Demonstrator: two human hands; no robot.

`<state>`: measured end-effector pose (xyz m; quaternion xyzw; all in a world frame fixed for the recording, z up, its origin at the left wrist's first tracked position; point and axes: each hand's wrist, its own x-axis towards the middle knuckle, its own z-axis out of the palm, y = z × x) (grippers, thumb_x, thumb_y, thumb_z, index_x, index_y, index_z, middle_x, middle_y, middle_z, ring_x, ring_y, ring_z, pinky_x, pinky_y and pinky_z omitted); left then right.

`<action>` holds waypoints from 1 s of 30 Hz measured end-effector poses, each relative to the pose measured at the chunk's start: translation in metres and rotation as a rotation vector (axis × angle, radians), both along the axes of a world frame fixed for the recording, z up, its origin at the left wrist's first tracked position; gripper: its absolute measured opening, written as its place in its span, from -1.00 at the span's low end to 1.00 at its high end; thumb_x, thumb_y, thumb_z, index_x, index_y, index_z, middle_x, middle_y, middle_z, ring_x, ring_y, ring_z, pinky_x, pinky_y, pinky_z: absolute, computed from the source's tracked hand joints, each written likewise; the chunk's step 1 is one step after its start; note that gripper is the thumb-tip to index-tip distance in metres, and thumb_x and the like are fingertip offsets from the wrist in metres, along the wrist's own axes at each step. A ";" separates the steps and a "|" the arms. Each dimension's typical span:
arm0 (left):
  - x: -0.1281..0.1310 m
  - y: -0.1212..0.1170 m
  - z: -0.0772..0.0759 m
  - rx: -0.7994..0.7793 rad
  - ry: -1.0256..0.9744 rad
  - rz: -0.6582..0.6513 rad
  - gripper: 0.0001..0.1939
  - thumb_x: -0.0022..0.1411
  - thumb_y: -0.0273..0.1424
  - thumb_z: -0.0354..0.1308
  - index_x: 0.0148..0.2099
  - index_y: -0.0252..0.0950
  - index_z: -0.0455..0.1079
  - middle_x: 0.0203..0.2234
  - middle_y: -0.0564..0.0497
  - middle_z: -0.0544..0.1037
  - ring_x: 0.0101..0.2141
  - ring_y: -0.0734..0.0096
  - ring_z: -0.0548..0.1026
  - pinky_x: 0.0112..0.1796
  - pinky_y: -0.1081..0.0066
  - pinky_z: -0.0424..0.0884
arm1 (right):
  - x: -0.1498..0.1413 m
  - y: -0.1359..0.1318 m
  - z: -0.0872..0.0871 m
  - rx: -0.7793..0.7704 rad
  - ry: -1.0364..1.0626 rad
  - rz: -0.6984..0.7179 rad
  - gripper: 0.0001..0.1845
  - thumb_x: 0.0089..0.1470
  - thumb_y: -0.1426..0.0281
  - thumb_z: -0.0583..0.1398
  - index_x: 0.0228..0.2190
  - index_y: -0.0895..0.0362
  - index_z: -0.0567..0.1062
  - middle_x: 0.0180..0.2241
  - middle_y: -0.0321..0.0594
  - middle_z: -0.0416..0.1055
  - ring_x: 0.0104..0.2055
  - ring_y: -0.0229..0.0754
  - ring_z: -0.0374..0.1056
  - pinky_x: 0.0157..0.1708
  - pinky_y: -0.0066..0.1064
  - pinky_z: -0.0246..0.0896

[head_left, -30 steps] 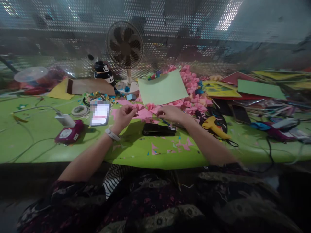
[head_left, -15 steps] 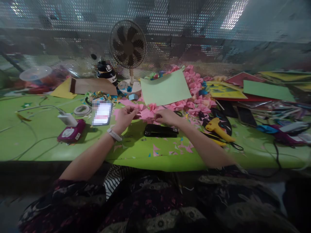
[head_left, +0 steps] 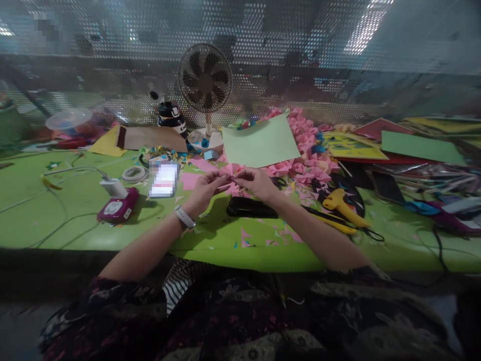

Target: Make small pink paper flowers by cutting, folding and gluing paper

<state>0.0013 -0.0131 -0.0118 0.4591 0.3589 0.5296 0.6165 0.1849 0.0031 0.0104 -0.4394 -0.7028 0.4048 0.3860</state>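
My left hand (head_left: 205, 188) and my right hand (head_left: 254, 181) meet above the green table (head_left: 67, 220), both pinching one small pink folded paper piece (head_left: 227, 171) between their fingertips. Just under the hands lies a black stapler (head_left: 251, 207). Loose pink paper squares (head_left: 192, 179) lie flat near my left hand. A heap of folded pink paper pieces (head_left: 305, 150) spreads behind and to the right of my right hand. A white watch band sits on my left wrist.
A small fan (head_left: 205, 80) stands at the back, with a light green sheet (head_left: 260, 141) beside it. A phone (head_left: 164, 179), tape roll (head_left: 134, 174), white charger (head_left: 112, 187) and magenta case (head_left: 117, 207) lie left. A yellow glue gun (head_left: 340, 204) and stacked coloured sheets (head_left: 421, 140) are right.
My right hand has come off the table and moved left to meet my left hand. Both now pinch the pink piece, raised a little. The view has shifted slightly.
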 end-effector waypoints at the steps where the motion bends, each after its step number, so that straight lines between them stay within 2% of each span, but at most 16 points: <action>1: 0.001 -0.001 0.001 -0.008 -0.019 -0.006 -0.65 -0.05 -0.23 0.45 -0.27 -0.30 0.48 -0.27 -0.01 0.64 -0.17 0.36 0.60 -0.04 0.30 0.51 | -0.001 0.001 -0.003 0.011 0.010 -0.010 -0.81 -0.06 0.30 0.31 -0.41 0.18 0.54 -0.47 -0.24 0.50 -0.42 -0.26 0.38 -0.38 -0.42 0.32; 6: 0.003 -0.002 0.000 -0.038 -0.083 0.006 -0.61 -0.16 -0.32 0.51 -0.28 -0.31 0.48 -0.28 -0.02 0.64 -0.25 0.39 0.60 -0.08 0.29 0.53 | -0.004 0.003 -0.010 0.086 -0.005 -0.028 -0.77 -0.04 0.25 0.27 -0.41 0.18 0.54 -0.47 -0.25 0.49 -0.45 -0.25 0.36 -0.39 -0.40 0.29; 14: 0.003 0.002 -0.008 0.053 -0.034 0.049 -0.56 -0.14 -0.25 0.50 -0.24 -0.32 0.44 -0.32 -0.02 0.65 -0.27 0.41 0.61 -0.09 0.32 0.52 | -0.007 -0.003 -0.009 0.104 -0.043 -0.016 -0.78 -0.02 0.27 0.25 -0.38 0.17 0.52 -0.44 -0.24 0.50 -0.43 -0.24 0.37 -0.38 -0.39 0.31; 18: 0.002 0.001 -0.008 0.094 0.003 0.077 -0.55 -0.12 -0.23 0.49 -0.23 -0.32 0.43 -0.31 -0.04 0.65 -0.25 0.36 0.62 -0.16 0.33 0.54 | -0.006 -0.008 -0.003 0.261 -0.081 -0.061 -0.79 0.03 0.26 0.24 -0.34 0.16 0.50 -0.37 -0.19 0.52 -0.38 -0.22 0.40 -0.35 -0.40 0.32; 24: 0.000 0.004 -0.013 0.238 0.099 0.047 -0.58 -0.04 -0.23 0.44 -0.21 -0.32 0.39 -0.23 -0.09 0.65 -0.22 0.28 0.63 -0.26 0.34 0.57 | 0.002 -0.005 -0.002 0.476 -0.263 0.051 -0.82 0.17 0.33 0.20 -0.20 0.15 0.50 -0.24 -0.13 0.52 -0.34 -0.22 0.43 -0.31 -0.40 0.35; 30: -0.002 0.007 -0.018 0.368 0.158 0.043 -0.63 0.03 -0.28 0.41 -0.19 -0.33 0.38 -0.21 -0.12 0.65 -0.16 0.24 0.63 -0.08 0.21 0.54 | 0.006 -0.002 -0.007 0.561 -0.361 0.046 -0.90 0.20 0.38 0.21 -0.26 0.15 0.50 -0.31 -0.13 0.50 -0.31 -0.17 0.40 -0.32 -0.38 0.31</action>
